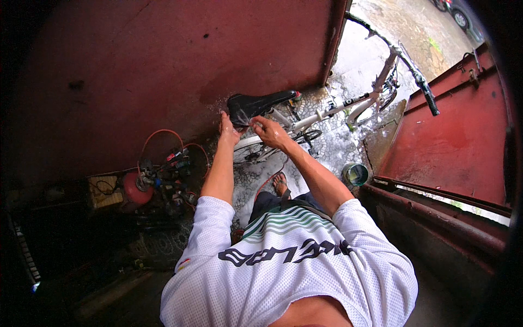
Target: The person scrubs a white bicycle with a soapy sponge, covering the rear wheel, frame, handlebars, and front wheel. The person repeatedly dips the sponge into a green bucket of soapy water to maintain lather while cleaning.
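Note:
A black bicycle saddle [256, 104], wet and streaked with suds, points its nose to the right. My left hand [229, 128] is at the saddle's rear edge, its fingers stretched along the side, with water droplets around them. My right hand [269, 131] is against the saddle's near side. Its fingers are curled together, and whatever they may hold is hidden. Beneath the saddle, the bicycle's pale frame [321, 116] runs to the right toward the dark handlebar [403, 53]. The front wheel's place is partly hidden by the frame.
A red metal wall [163, 60] rises beyond the saddle. At left stands a machine with a red tank [137, 188] and an orange hose [163, 131]. A bucket [356, 174] sits right of my foot, near a red metal gate [452, 136]. White foam covers the patterned floor [250, 188].

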A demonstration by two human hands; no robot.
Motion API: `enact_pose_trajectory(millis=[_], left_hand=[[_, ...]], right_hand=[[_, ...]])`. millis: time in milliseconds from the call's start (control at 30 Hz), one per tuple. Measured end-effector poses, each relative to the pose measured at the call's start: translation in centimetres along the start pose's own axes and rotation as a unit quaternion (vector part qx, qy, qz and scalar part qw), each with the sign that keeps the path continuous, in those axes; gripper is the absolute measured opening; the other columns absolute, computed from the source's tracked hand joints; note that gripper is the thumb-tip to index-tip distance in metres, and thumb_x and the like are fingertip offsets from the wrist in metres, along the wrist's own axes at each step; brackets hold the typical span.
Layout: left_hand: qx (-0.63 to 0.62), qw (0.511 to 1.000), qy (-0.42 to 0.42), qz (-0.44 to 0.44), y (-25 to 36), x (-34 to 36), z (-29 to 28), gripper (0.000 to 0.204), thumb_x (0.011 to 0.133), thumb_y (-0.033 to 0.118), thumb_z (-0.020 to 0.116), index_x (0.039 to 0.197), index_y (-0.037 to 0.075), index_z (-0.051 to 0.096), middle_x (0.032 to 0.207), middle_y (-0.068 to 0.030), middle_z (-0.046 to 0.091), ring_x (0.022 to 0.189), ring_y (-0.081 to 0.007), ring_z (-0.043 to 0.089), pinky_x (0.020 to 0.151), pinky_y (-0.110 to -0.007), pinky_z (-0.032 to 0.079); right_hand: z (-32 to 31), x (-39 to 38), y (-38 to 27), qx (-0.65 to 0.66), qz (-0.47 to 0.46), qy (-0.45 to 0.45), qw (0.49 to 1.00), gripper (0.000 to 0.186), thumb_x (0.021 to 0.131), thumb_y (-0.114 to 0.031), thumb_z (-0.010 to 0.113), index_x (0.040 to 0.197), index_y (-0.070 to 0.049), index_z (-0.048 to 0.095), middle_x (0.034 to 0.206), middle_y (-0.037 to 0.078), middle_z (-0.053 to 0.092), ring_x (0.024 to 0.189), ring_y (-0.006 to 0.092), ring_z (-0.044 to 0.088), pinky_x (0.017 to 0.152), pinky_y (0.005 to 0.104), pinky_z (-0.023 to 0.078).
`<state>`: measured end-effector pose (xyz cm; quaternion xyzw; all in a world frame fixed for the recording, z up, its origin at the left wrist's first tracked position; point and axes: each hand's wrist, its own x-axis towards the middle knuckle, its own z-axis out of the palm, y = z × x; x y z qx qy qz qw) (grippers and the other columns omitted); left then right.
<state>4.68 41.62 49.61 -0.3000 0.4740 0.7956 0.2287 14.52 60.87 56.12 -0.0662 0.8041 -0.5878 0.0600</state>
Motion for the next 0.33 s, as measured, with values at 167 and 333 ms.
enact_pose_trajectory(millis=[167, 333], left_hand=[[-0.037, 0.999, -0.003, 0.011, -0.9, 2.3, 0.5, 0.065, 0.089, 0.065, 0.047, 0.132, 0.017, 0.047, 0.133, -0.0105, 0.051, 0.116, -0.0296, 0.053, 0.090, -0.054, 0.045], [0.073, 0.996, 0.029, 0.042, -1.4, 3.7, -0.9, 0.082, 0.081, 0.065, 0.061, 0.145, 0.021, 0.036, 0.149, -0.0092, 0.034, 0.133, -0.0285, 0.038, 0.101, -0.054, 0.038]], right_hand=[[-0.1, -0.1, 1.3, 0.007, -0.023, 0.013, 1.000, 0.028, 0.096, -0.024, 0.051, 0.117, -0.007, 0.057, 0.092, 0.017, 0.066, 0.081, 0.0273, 0.065, 0.074, 0.0377, 0.050], [0.5, -0.2, 3.0, 0.006, -0.032, -0.058, 0.998, 0.028, 0.095, -0.025, 0.052, 0.116, -0.008, 0.058, 0.095, 0.019, 0.066, 0.086, 0.0300, 0.065, 0.078, 0.0370, 0.050]])
